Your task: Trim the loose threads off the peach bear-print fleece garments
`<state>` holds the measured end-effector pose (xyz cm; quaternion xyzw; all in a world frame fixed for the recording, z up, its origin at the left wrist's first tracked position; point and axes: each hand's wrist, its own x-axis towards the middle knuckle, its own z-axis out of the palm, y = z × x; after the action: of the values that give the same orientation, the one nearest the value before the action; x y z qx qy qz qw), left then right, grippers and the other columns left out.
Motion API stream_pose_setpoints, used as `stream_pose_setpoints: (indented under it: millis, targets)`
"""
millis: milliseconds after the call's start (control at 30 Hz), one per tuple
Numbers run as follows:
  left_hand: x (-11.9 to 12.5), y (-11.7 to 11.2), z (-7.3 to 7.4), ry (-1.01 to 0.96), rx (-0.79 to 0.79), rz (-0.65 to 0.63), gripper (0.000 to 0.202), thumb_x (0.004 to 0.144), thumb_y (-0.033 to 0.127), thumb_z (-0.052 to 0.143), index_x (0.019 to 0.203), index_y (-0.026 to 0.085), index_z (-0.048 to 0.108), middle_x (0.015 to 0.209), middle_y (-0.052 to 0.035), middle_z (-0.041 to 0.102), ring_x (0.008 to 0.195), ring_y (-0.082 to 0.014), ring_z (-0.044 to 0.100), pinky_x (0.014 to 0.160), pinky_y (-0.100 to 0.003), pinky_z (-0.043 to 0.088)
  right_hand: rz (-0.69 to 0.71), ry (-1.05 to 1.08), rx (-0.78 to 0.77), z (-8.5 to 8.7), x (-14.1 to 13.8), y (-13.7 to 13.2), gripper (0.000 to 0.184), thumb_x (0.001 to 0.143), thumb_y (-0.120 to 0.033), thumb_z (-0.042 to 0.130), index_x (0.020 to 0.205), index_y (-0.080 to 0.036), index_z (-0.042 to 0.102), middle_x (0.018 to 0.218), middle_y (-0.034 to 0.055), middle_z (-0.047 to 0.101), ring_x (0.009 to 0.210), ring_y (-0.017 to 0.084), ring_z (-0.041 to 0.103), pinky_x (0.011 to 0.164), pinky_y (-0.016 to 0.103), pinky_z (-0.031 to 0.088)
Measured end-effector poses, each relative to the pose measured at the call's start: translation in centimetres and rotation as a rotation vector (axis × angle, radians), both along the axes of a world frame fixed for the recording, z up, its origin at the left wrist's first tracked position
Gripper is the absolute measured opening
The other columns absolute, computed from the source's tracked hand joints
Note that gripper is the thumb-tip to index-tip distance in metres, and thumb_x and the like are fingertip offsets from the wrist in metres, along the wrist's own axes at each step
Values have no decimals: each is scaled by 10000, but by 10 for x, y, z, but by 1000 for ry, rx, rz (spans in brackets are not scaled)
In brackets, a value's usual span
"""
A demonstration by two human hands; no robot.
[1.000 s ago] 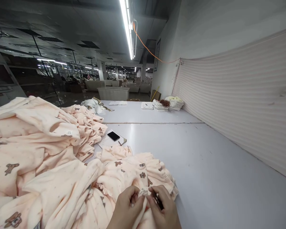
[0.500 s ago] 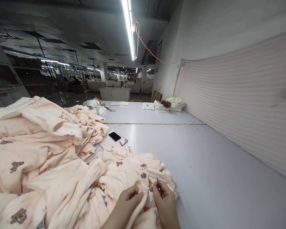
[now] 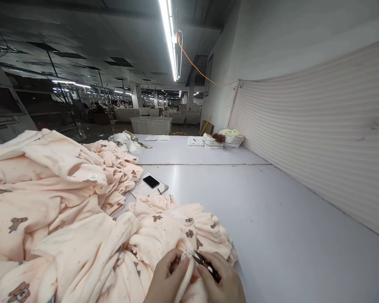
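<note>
Peach fleece garment with brown bear prints lies bunched at the table's near edge. My left hand pinches a gathered whitish seam edge of it between thumb and fingers. In my right hand are small dark thread snips, gripped between thumb and fingers. Their tips point left and meet the pinched seam, close to my left fingertips. Whether the blades touch the cloth or only a thread is too small to tell.
A large heap of the same peach garments covers the left side. Beyond lie a phone on a notebook, stacks of white cloth and a crumpled white bundle. A striped sheet hangs along the right.
My right hand has turned, bringing the snips from upright to pointing left at the seam. My left hand has moved slightly right, still pinching the garment.
</note>
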<state>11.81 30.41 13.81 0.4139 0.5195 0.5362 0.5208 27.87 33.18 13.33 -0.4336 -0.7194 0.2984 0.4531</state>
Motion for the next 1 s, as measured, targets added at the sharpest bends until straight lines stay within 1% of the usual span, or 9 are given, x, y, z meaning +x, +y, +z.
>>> stream_pose_setpoints:
  millis: [167,433,533,633,733,833,867,933,1000]
  targets:
    - [-1,0,-3,28,7,-32,401,779,542,592,780,142,622,665,-37,673,638,-164,572,602,-255,417,-7,-14,-43,1,-6,2,185,818,-355,602,943,-292,723,890,12,737,831,193,678,728,230,513]
    - [-1,0,-3,-2,-42,-68,419,749,566,617,776,148,622,632,-13,637,621,-159,558,574,-243,394,45,24,-155,-1,-1,6,212,820,-361,593,936,-265,742,934,40,747,880,222,679,774,279,523]
    - [-2,1,-7,10,-61,-61,424,731,575,625,756,151,616,639,-7,614,662,-175,566,608,-259,427,-5,-36,-111,-2,-2,4,204,800,-316,611,968,-285,722,954,22,737,880,218,677,761,269,519]
    - [-3,3,-10,98,-63,-58,428,746,583,593,748,155,610,649,-10,603,672,-177,552,615,-262,429,-59,-113,-28,-2,-2,-1,189,817,-304,594,966,-305,711,948,7,735,870,212,678,725,256,512]
    - [-4,2,-8,209,-60,-62,424,772,576,548,733,157,600,640,-2,564,667,-172,528,611,-259,414,-102,-145,25,-1,-1,-3,187,835,-331,577,953,-294,717,926,21,739,855,223,681,717,264,512]
    - [-2,-4,-1,391,-23,-55,295,790,472,530,767,180,565,656,22,501,652,-158,483,618,-254,397,-58,-82,-77,0,2,1,188,834,-350,582,909,-284,741,919,27,747,860,217,687,745,254,521]
    - [0,-7,2,463,-6,-45,229,746,409,581,814,193,550,688,26,500,666,-160,485,631,-252,399,-43,-43,-136,0,3,4,186,832,-357,588,887,-277,746,910,28,749,862,216,687,749,252,522]
    - [2,-13,6,589,32,-32,354,610,263,670,928,214,523,794,13,539,709,-177,515,667,-259,408,-27,51,-252,-2,5,9,204,824,-382,600,859,-246,747,866,38,749,833,220,684,730,261,527]
    - [1,-16,8,633,58,-58,420,581,202,662,982,219,534,879,-19,592,734,-196,552,696,-277,416,-30,160,-315,-6,3,12,243,796,-404,629,893,-209,735,844,53,740,807,229,675,706,282,532]
